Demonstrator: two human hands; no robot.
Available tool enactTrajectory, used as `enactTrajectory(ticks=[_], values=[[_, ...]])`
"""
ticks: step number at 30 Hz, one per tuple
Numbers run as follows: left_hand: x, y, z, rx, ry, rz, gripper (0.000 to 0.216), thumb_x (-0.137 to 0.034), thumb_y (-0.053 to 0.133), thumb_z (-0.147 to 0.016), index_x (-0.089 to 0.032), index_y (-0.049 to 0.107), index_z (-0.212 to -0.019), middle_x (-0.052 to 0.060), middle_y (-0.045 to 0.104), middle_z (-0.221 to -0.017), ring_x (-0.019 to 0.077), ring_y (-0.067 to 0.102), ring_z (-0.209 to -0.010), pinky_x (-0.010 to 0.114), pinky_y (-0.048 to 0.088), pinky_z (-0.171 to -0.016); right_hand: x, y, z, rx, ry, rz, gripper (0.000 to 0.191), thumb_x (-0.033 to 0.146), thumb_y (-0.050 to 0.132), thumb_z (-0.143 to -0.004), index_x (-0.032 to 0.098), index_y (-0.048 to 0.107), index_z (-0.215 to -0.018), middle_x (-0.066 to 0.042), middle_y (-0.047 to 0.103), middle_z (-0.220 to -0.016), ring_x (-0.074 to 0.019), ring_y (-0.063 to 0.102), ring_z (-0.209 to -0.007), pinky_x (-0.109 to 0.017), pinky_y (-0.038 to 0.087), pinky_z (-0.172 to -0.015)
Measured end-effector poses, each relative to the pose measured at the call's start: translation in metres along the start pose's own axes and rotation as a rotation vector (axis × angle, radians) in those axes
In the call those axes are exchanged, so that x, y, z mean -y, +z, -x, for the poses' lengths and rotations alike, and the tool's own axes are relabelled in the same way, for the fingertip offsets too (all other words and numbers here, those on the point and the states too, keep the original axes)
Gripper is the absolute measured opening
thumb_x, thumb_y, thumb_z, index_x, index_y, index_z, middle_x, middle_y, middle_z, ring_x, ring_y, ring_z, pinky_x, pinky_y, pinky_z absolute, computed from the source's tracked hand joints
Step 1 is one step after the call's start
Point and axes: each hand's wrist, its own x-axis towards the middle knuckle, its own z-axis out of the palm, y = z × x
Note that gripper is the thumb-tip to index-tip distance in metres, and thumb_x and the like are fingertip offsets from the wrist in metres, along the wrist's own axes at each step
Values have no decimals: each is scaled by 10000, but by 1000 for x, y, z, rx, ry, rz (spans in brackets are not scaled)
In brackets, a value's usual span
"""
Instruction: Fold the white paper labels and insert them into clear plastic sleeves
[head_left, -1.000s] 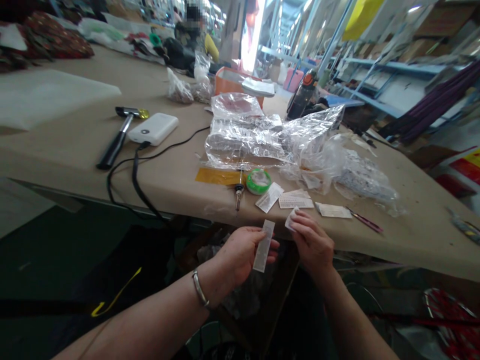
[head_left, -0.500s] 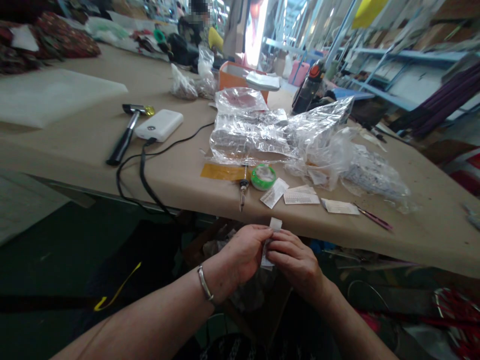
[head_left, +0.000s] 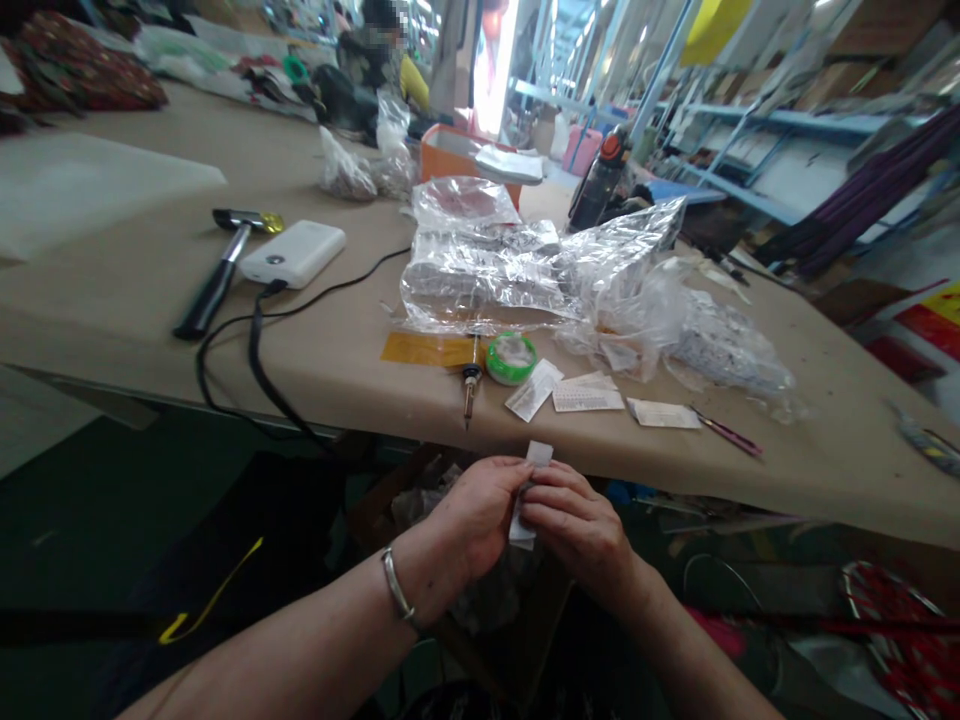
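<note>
Both hands meet just in front of the table's near edge. Between the fingertips of my left hand (head_left: 484, 508) and my right hand (head_left: 579, 522) is a small white printed label (head_left: 539, 453). Its top sticks up above the fingers and its lower end hangs below them; the middle is hidden. Both hands are closed, fingers curled inward. On the table just beyond lie more printed labels (head_left: 588, 392), a green round tin (head_left: 511, 358), pink tweezers (head_left: 729, 434) and a pen-shaped tool with a metal tip (head_left: 470, 385), perhaps a soldering iron.
Clear plastic bags (head_left: 487, 275) cover the table's middle. Leftward are a white power bank (head_left: 295, 254) with a black cable and a hammer (head_left: 217, 275). Behind stand an orange box (head_left: 442, 155) and a dark bottle (head_left: 598, 182). Below the edge is a carton (head_left: 544, 630) with plastic inside.
The view has shifted slightly, so the table things appear farther left. Both hands stay together on the label, with hardly any change in their hold.
</note>
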Motion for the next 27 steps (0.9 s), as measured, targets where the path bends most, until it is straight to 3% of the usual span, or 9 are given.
enactTrajectory(ticks=[4,8,10,12,15,19,22,25,27], values=[[1,-1,0,-87,-11,-95,76,-115,579,-774,-74,642,-786,98,663,-710,128,602,-546,223,478,-511,-11,-21,3,-8,57,115,314,261,591,-851,192,561,-1156,-85,671,-1058,-234,545,-1124,-458,453,-973],[1,-1,1,-177,-51,-218,114,-181,572,-808,-87,626,-844,110,676,-724,160,635,-576,276,531,-553,-47,-58,20,-166,395,579,453,371,543,-865,160,495,-1263,-154,579,-1203,-319,447,-1214,-555,363,-997],[1,0,1,-187,-56,-243,119,-192,571,-811,-90,621,-847,106,674,-727,163,640,-586,280,537,-561,-64,-70,31,-114,512,753,576,462,553,-838,110,473,-1287,-201,537,-1255,-366,431,-1215,-583,353,-974],[1,0,1,-198,-62,-252,123,-199,561,-819,-91,616,-839,100,668,-720,162,639,-587,283,539,-563,-73,-75,43,-15,533,815,541,436,536,-855,104,487,-1279,-204,533,-1271,-367,450,-1199,-570,367,-957],[2,0,2,-203,-55,-270,122,-194,555,-823,-87,614,-828,92,658,-708,151,628,-577,275,535,-557,-76,-77,58,15,463,811,381,302,492,-895,139,536,-1236,-157,578,-1240,-313,501,-1166,-520,383,-968],[3,-2,4,-213,-49,-289,125,-188,548,-827,-81,612,-826,101,659,-711,151,626,-571,276,531,-550,-74,-85,69,-136,400,692,222,219,492,-895,193,650,-1048,-92,673,-1070,-231,598,-1047,-425,458,-928],[4,-2,5,-221,-46,-290,129,-191,539,-832,-84,607,-805,108,660,-707,154,628,-564,282,531,-557,-64,-85,59,-285,432,582,161,219,531,-875,198,675,-942,-75,699,-956,-211,651,-927,-387,508,-858],[6,0,6,-222,-40,-274,134,-191,532,-835,-86,609,-802,101,654,-683,148,613,-534,281,522,-543,-36,-68,36,-405,444,415,139,186,561,-852,213,666,-940,-65,694,-967,-216,647,-956,-403,499,-886],[7,1,6,-223,-26,-236,127,-179,532,-829,-83,616,-819,95,650,-678,145,602,-520,279,509,-532,-14,-47,21,-335,375,241,183,136,557,-841,222,650,-974,-68,678,-1033,-219,627,-1014,-416,492,-910]])
